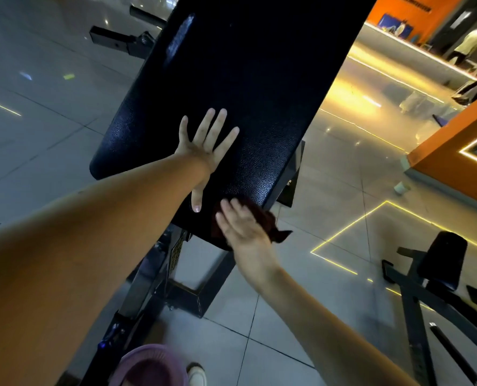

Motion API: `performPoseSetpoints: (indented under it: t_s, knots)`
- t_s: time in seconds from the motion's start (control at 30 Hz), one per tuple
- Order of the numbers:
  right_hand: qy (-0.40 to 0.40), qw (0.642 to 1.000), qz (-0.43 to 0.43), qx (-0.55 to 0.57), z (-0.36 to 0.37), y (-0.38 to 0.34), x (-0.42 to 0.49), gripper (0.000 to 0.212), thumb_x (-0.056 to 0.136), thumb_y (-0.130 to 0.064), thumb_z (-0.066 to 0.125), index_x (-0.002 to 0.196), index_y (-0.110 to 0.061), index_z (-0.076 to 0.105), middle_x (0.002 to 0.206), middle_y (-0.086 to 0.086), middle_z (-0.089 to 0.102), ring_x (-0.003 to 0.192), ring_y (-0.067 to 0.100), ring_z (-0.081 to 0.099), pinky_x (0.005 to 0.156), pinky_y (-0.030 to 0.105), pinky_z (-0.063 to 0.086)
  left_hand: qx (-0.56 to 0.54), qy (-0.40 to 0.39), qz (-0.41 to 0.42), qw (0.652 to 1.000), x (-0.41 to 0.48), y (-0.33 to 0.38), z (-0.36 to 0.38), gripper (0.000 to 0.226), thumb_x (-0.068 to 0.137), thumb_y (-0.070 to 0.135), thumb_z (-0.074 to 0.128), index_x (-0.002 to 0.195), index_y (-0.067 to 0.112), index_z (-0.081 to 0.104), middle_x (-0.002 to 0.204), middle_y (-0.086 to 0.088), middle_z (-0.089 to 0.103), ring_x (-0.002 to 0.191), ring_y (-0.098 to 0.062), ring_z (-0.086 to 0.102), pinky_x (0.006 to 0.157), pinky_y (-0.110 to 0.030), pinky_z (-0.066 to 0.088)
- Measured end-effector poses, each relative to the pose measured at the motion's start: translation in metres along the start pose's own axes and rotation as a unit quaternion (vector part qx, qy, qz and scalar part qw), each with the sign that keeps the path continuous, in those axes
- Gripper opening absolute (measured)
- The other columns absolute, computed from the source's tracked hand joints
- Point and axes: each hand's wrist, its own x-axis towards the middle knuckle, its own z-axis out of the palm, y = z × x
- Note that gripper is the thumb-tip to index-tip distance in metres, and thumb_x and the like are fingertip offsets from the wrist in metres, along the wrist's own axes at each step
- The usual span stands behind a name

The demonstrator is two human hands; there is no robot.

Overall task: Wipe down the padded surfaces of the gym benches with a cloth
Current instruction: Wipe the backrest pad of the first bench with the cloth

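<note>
A long black padded bench (248, 79) runs from the top of the view down to the middle. My left hand (206, 146) lies flat on its pad with the fingers spread. My right hand (242, 227) presses with straight fingers on a dark brown cloth (270, 222) at the near end of the pad. Part of the cloth hangs over the pad's right edge.
The bench's black metal frame (187, 291) stands on grey floor tiles below the pad. A second small black padded bench (440, 263) stands at the lower right. An orange wall (451, 162) and a lit step are at the right, with people in the far corner.
</note>
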Motion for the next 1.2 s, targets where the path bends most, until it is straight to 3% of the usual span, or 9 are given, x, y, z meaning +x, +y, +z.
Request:
performPoseSetpoints:
  t_s: [0.17, 0.27, 0.33, 0.47, 0.63, 0.83, 0.93, 1.0, 1.2]
  knots:
    - [-0.132, 0.978, -0.161, 0.021, -0.009, 0.011, -0.016, 0.048, 0.084, 0.007, 0.042, 0.129, 0.002, 0.056, 0.140, 0.019, 0.050, 0.133, 0.036, 0.043, 0.107, 0.047, 0.041, 0.003, 0.004, -0.002, 1.000, 0.000, 0.001, 0.002, 0.180, 0.029, 0.065, 0.090, 0.119, 0.012, -0.057, 0.127, -0.024, -0.061, 0.130, -0.042, -0.045, 0.108, -0.072, -0.003]
    - [-0.073, 0.974, -0.209, -0.045, -0.024, 0.052, 0.025, 0.034, 0.092, 0.005, 0.054, 0.126, 0.001, 0.057, 0.133, 0.020, 0.057, 0.125, 0.035, 0.052, 0.116, 0.035, 0.028, 0.006, -0.001, -0.003, 1.000, 0.001, 0.001, 0.000, 0.180, 0.029, 0.066, 0.089, 0.115, 0.011, -0.060, 0.126, -0.025, -0.061, 0.130, -0.044, -0.045, 0.107, -0.072, -0.003]
    - [-0.008, 0.985, -0.150, -0.090, -0.040, 0.079, 0.056, 0.036, 0.096, 0.009, 0.041, 0.126, 0.002, 0.058, 0.133, 0.021, 0.056, 0.124, 0.037, 0.053, 0.116, 0.036, 0.026, 0.008, -0.003, -0.006, 1.000, 0.002, 0.001, 0.000, 0.180, 0.029, 0.066, 0.089, 0.108, 0.011, -0.062, 0.125, -0.026, -0.061, 0.129, -0.044, -0.045, 0.107, -0.071, -0.004]
    - [0.043, 0.996, 0.021, -0.073, -0.045, 0.070, 0.079, 0.059, 0.073, 0.020, 0.047, 0.129, 0.005, 0.056, 0.139, 0.023, 0.050, 0.130, 0.041, 0.045, 0.108, 0.047, 0.033, 0.015, -0.006, -0.010, 1.000, 0.002, 0.002, 0.000, 0.179, 0.030, 0.068, 0.087, 0.106, 0.011, -0.063, 0.124, -0.026, -0.062, 0.129, -0.044, -0.045, 0.107, -0.070, -0.004]
    - [-0.015, 1.000, 0.022, 0.007, 0.009, -0.001, 0.035, 0.072, 0.054, 0.022, 0.072, 0.123, 0.008, 0.058, 0.136, 0.027, 0.051, 0.128, 0.045, 0.046, 0.108, 0.054, 0.024, 0.013, 0.015, 0.001, 1.000, 0.002, -0.001, 0.004, 0.178, 0.033, 0.064, 0.089, 0.115, 0.013, -0.060, 0.126, -0.024, -0.062, 0.131, -0.042, -0.044, 0.109, -0.070, -0.003]
    - [-0.136, 0.974, -0.175, 0.036, -0.001, 0.005, 0.015, 0.061, 0.063, 0.014, 0.064, 0.124, 0.006, 0.059, 0.137, 0.023, 0.052, 0.128, 0.040, 0.049, 0.105, 0.050, 0.040, 0.022, 0.021, 0.000, 1.000, -0.002, 0.000, 0.008, 0.177, 0.036, 0.060, 0.091, 0.122, 0.015, -0.057, 0.129, -0.022, -0.060, 0.134, -0.040, -0.042, 0.112, -0.067, -0.002]
    - [-0.092, 0.956, -0.280, 0.001, -0.019, 0.045, 0.043, 0.031, 0.091, 0.003, 0.051, 0.119, 0.001, 0.065, 0.129, 0.020, 0.060, 0.119, 0.036, 0.058, 0.094, 0.044, 0.052, 0.042, 0.016, 0.019, 0.999, -0.002, -0.003, 0.006, 0.172, 0.041, 0.066, 0.087, 0.130, 0.016, -0.052, 0.129, -0.022, -0.060, 0.135, -0.040, -0.040, 0.114, -0.065, -0.001]
    - [-0.042, 0.953, -0.299, -0.023, -0.036, 0.070, 0.073, 0.034, 0.100, -0.003, 0.036, 0.115, 0.002, 0.067, 0.123, 0.021, 0.063, 0.113, 0.037, 0.061, 0.093, 0.043, 0.051, 0.062, 0.016, 0.036, 0.997, -0.001, -0.010, 0.002, 0.166, 0.048, 0.065, 0.086, 0.129, 0.017, -0.051, 0.128, -0.021, -0.059, 0.138, -0.039, -0.037, 0.116, -0.062, -0.002]
    - [-0.027, 0.989, -0.135, -0.058, -0.068, 0.124, 0.140, 0.049, 0.077, 0.007, 0.064, 0.125, 0.005, 0.059, 0.133, 0.025, 0.055, 0.121, 0.042, 0.054, 0.096, 0.054, 0.048, 0.103, 0.087, 0.031, 0.990, 0.005, -0.039, -0.020, 0.151, 0.063, 0.062, 0.079, 0.138, 0.011, -0.041, 0.149, -0.022, -0.040, 0.148, -0.032, -0.016, 0.118, -0.052, -0.004]
